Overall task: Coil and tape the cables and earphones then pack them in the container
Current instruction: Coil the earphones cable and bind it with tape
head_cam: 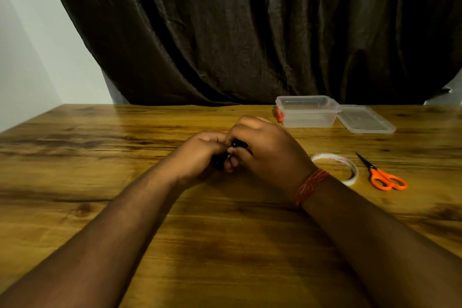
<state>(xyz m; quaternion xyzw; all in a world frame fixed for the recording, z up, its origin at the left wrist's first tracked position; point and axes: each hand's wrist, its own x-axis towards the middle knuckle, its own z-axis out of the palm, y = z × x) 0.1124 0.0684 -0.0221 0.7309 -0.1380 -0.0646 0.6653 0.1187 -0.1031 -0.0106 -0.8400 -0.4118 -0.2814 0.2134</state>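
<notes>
Black cable [231, 151] sits bunched between left hand [200, 155] and right hand [265, 150], both curled round it at table centre. Keep loops tight — tape [350, 172] at three o'clock, container [307, 117] at one.

Tape roll [335, 166]: red print on inner core, mirrored + blurred, unreadable. No other text.

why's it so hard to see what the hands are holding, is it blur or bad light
Head view: dim, warm light leaves the small black cable dark between the left hand and right hand, whose fingers mostly cover it; edges look slightly soft; wide-angle bending shows at the table edge.
</notes>
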